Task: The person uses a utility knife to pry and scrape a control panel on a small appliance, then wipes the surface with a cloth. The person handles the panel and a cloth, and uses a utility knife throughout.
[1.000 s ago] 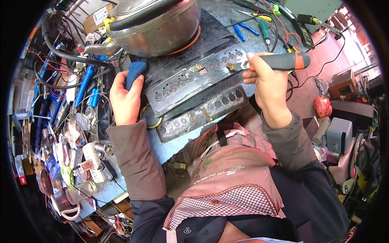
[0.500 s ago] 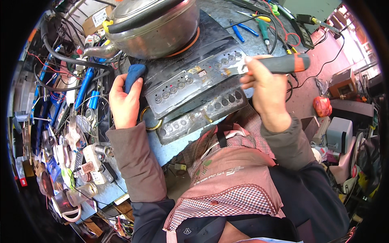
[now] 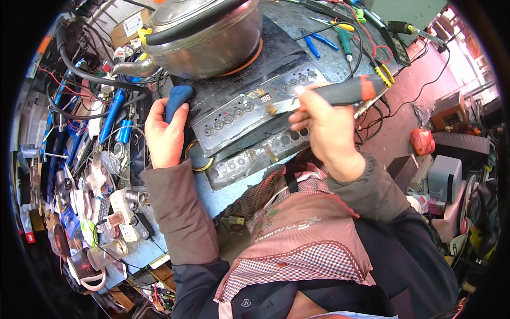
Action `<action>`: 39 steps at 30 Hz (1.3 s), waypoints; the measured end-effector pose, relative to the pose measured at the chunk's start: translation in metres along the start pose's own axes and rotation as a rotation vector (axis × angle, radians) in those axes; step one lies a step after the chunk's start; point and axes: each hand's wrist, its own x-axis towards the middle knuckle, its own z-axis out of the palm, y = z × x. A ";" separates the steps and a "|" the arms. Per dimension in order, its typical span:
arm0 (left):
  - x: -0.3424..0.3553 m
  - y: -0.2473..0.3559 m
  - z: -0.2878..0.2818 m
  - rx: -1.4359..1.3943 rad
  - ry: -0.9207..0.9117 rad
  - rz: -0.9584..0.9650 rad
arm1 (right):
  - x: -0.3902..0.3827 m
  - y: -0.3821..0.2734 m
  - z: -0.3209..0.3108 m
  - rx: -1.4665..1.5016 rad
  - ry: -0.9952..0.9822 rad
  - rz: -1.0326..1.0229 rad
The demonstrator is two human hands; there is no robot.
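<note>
My left hand (image 3: 163, 137) grips a dark blue cloth (image 3: 178, 100) at the left edge of a black cooktop. My right hand (image 3: 333, 133) is closed round a scraper (image 3: 348, 92) with a black and red handle. Its metal blade is at the cooktop's control panel (image 3: 215, 139), just below the lit red display (image 3: 265, 98); blur hides whether it touches. A brownish bit shows at the blade's tip. In front of the panel lies a separate dark strip (image 3: 226, 178) with a row of round button marks. A steel kettle (image 3: 207, 50) stands on the cooktop.
Behind the cooktop lie blue-handled pliers (image 3: 311, 43) and a green-handled screwdriver (image 3: 346, 45). A brass-coloured ring (image 3: 201, 169) sits by the strip's left end. Cables, tools and small parts crowd the left side, with a glass jug (image 3: 85, 268) near the table edge.
My right hand and the scraper have moved left and slightly nearer to me, bringing the blade below the display. My left hand keeps the cloth almost in place.
</note>
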 end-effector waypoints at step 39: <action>-0.112 0.077 -0.032 0.653 0.375 0.147 | 0.095 -0.042 -0.161 0.229 -0.084 -0.171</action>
